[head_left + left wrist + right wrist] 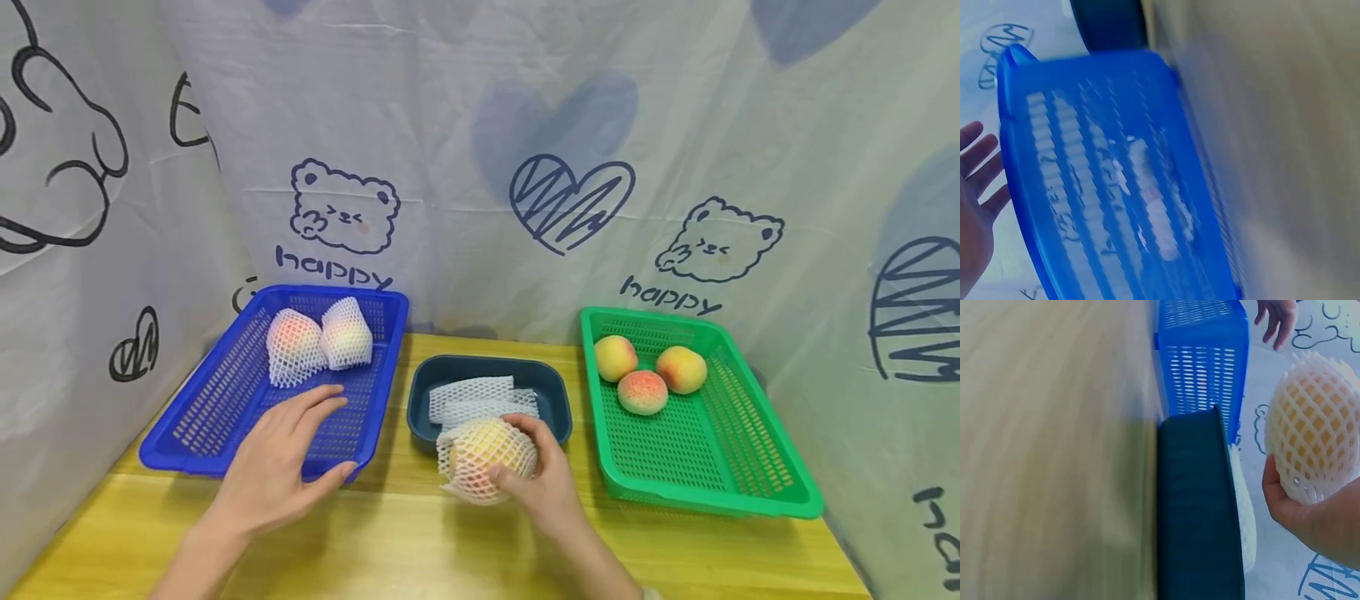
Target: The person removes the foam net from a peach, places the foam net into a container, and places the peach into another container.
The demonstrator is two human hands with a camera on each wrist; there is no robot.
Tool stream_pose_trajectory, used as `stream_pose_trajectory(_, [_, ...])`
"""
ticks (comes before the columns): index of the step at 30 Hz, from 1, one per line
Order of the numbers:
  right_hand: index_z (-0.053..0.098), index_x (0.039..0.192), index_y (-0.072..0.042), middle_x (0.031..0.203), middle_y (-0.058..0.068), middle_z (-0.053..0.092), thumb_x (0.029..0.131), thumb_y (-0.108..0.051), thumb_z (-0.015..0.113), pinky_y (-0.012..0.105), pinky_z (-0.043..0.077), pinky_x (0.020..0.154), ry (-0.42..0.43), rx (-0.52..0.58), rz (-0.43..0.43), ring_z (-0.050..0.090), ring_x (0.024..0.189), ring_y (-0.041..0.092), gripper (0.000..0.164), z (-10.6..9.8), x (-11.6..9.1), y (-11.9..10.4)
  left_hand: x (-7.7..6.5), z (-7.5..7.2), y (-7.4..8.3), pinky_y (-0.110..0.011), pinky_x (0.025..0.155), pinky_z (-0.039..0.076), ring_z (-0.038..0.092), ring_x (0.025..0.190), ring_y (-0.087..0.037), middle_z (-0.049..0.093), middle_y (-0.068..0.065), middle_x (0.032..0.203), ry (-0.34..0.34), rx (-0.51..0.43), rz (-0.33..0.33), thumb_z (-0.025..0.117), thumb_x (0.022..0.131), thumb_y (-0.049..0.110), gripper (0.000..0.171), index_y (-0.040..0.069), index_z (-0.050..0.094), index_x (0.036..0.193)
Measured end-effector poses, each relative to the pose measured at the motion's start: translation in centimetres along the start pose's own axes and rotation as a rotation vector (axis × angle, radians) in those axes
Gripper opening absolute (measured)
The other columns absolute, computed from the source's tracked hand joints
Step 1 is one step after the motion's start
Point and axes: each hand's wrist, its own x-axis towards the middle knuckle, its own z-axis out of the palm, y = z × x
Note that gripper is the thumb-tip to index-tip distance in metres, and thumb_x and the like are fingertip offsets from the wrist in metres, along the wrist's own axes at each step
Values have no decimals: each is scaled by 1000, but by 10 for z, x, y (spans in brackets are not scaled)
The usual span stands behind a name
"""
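In the head view my right hand (546,479) grips a peach (487,458) wrapped in a white foam net, held in front of the dark teal tray (416,408). The right wrist view shows the netted peach (1316,425) with my thumb against its lower side. My left hand (273,458) hovers over the front of the blue basket (202,461), fingers spread and holding nothing. Two netted peaches (294,346) lie at the back of that basket. White foam net sleeves (480,396) lie in the teal tray, partly hidden behind the held peach.
A green basket (705,497) stands on the right with three bare peaches (642,392) toward its back left. All the containers sit on a yellow wooden table (390,542). A printed cloth (450,208) hangs close behind and along the sides.
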Motion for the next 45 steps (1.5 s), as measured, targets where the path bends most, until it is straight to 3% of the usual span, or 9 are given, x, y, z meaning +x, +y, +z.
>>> stream_pose_trajectory(6, [52, 136, 8, 129, 11, 56, 84, -5, 76, 24, 57, 85, 102, 104, -63, 60, 106, 18, 59, -1, 10, -8, 32, 18, 22, -48, 110, 41, 56, 131, -36, 53, -14, 152, 61, -99, 86, 48, 98, 70, 86, -1, 53, 146])
stream_pose_trajectory(13, [46, 139, 11, 128, 10, 55, 88, 2, 68, 23, 56, 89, 164, 193, -60, 59, 108, 17, 56, -2, 17, -20, 63, 34, 47, -47, 118, 37, 48, 142, -33, 45, -12, 159, 21, -258, 92, 69, 84, 75, 104, 6, 43, 156])
stream_pose_trajectory(19, [46, 140, 8, 129, 11, 55, 89, 1, 64, 24, 55, 91, 182, 218, -47, 59, 111, 18, 55, -2, 21, -28, 88, 48, 68, -48, 118, 39, 44, 145, -29, 40, -8, 163, -22, -353, 78, 94, 65, 60, 121, 10, 37, 159])
stream_pose_trajectory(24, [47, 140, 7, 129, 10, 56, 89, 0, 64, 25, 56, 90, 177, 232, -62, 60, 110, 19, 54, -2, 24, -32, 104, 59, 81, -49, 116, 42, 41, 147, -30, 36, -11, 165, -46, -437, 83, 101, 62, 46, 126, 11, 32, 161])
stream_pose_trajectory(29, [47, 140, 6, 128, 11, 57, 89, -2, 67, 26, 57, 88, 146, 219, -50, 60, 110, 20, 55, -2, 25, -34, 110, 68, 88, -48, 112, 46, 40, 147, -31, 36, -14, 162, -51, -492, 96, 102, 62, 38, 121, 9, 36, 159])
stream_pose_trajectory(34, [47, 140, 5, 130, 13, 55, 91, -6, 71, 26, 58, 88, 98, 196, -32, 60, 110, 22, 56, -2, 23, -33, 106, 74, 91, -44, 107, 51, 47, 140, -29, 43, -12, 156, -34, -550, 80, 103, 62, 35, 112, 10, 44, 153])
stream_pose_trajectory(45, [47, 143, 2, 138, 15, 52, 90, 1, 74, 27, 57, 88, 58, 162, 18, 58, 114, 25, 59, -2, 25, -37, 106, 78, 88, -40, 105, 52, 53, 133, -27, 52, -11, 145, -5, -667, 83, 103, 63, 23, 95, 8, 54, 143])
